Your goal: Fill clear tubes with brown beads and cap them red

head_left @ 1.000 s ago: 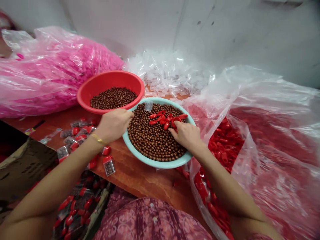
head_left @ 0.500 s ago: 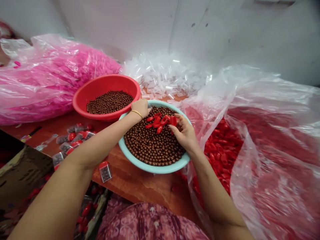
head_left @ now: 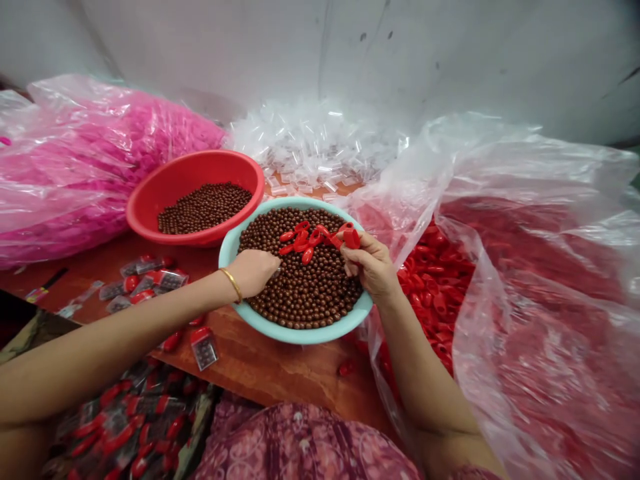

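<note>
A light blue basin [head_left: 300, 337] full of small brown balls [head_left: 305, 300] sits in front of me. My left hand [head_left: 254, 272], with a gold bangle at the wrist, is closed at the basin's left side, low over the balls. A bit of a clear plastic container [head_left: 277, 269] shows at its fingertips; the rest is hidden in the fist. My right hand [head_left: 373, 263] pinches a red plastic cap [head_left: 352, 238] above the basin's right side. Several more red caps [head_left: 307, 255] lie loose on the balls between my hands.
Behind to the left stands a red basin [head_left: 145, 207] of similar balls, beside a bag of pink parts [head_left: 100, 147]. Clear containers [head_left: 320, 147] are heaped by the wall. A bag of red caps [head_left: 435, 300] lies right. Filled containers [head_left: 204, 350] lie left, with more in a box below.
My left hand has come from the basin's far rim nearer to me, down to its left side. My right hand still has a red cap, now pinched more tightly. The view has shifted slightly.
</note>
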Motion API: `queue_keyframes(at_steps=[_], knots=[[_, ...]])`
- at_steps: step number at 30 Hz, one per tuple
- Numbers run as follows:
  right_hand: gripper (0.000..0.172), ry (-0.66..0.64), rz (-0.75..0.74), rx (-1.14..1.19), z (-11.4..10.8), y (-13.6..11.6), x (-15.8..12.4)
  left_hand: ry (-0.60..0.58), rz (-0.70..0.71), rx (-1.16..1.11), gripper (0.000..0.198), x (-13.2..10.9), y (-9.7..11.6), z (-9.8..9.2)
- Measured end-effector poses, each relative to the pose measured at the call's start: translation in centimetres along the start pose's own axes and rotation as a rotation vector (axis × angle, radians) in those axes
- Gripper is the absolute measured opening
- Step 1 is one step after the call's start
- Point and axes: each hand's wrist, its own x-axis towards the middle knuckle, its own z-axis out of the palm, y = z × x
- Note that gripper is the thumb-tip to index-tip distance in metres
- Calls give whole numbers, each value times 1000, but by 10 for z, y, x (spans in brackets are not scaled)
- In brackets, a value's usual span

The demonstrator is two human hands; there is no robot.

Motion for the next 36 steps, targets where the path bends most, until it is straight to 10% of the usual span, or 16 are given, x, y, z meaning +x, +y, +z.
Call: queue_keyframes(at_steps=[6, 11, 21, 36], knots=[[22, -42, -13, -180, 3, 2, -3, 112, 36, -176, 23, 38, 25, 13], [19, -82, 12, -227, 4, 0, -4, 174, 28, -862, 14, 61, 28, 14], [26, -32, -46, -123, 3, 1, 0, 210, 210, -1824, 36, 27, 9, 13], [29, -19, -126, -344, 16, -2, -2, 278, 255, -1690, 30, 24, 17, 26]])
